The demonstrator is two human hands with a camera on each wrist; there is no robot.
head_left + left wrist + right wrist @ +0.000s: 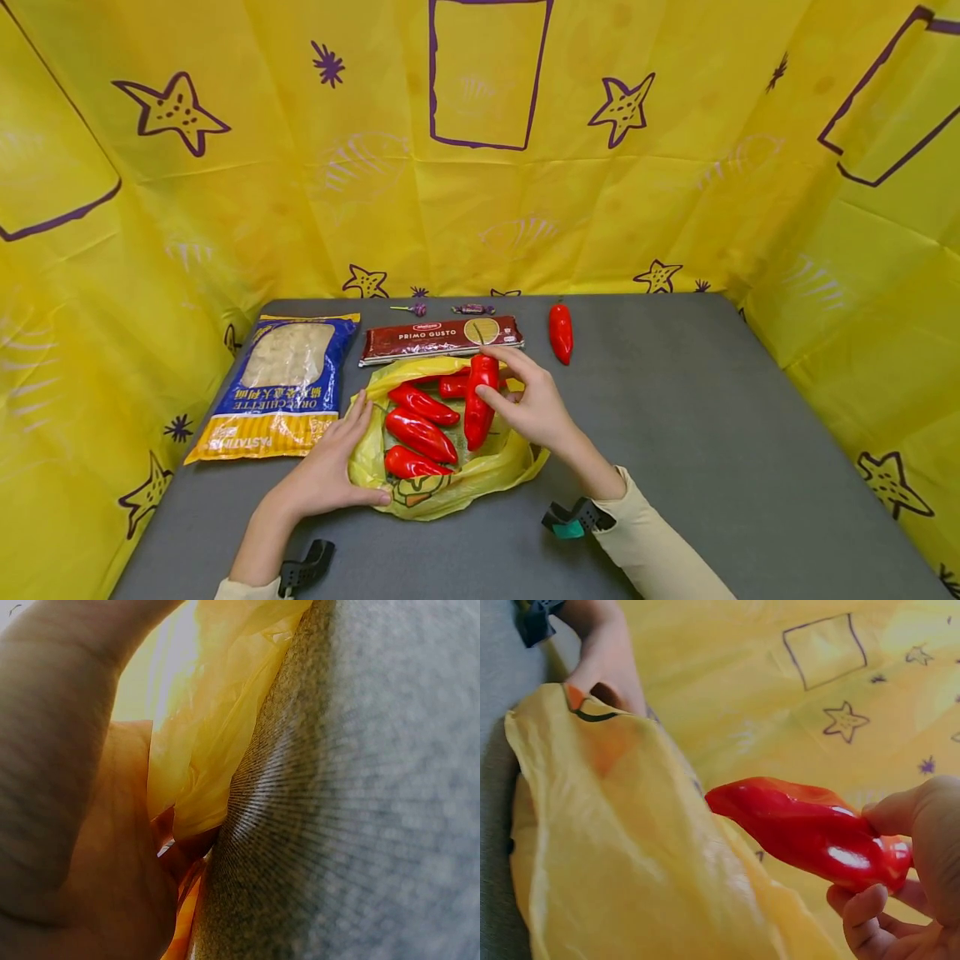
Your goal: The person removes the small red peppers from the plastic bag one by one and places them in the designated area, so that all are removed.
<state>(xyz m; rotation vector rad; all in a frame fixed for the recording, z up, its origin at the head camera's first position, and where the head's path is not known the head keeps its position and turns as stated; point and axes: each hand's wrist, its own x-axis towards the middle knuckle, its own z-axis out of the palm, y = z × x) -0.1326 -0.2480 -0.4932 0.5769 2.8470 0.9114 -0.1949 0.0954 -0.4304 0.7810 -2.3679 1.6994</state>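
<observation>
Yellow printed cloth [675,208] is hung behind and to both sides of the yellow plastic bag [465,497], all positions ref'd to that bag. Grey table [675,433] is laid out under it. Bag itself is set down mouth up, rim spread wide, at least four red peppers [420,433] held inside: three stacked along its left half, one at the far edge, partly hidden. Blue-and-yellow orecchiette pack [277,398] is laid flat left of the bag. Maroon PRIMO GUSTO pack [427,337] is laid crosswise just beyond the bag; contact can't be told. Left hand [337,467] is spread against the bag's left side, fingers along the rim, thumb at the near-left corner, nothing gripped. Right hand [536,408] is placed over the bag's right half, thumb and fingertips closed in a pinch near the stem end of one red pepper [478,408]. That pepper is held over the bag mouth, tip pointed to the near side. Lone pepper [560,335] is left on the table, beyond and right of the bag. Black wrist mount [577,518] is worn on the right wrist, near side of the bag. Wrapped candy [474,309] and lollipop [412,309] are placed farthest beyond the bag, past the maroon pack.
</observation>
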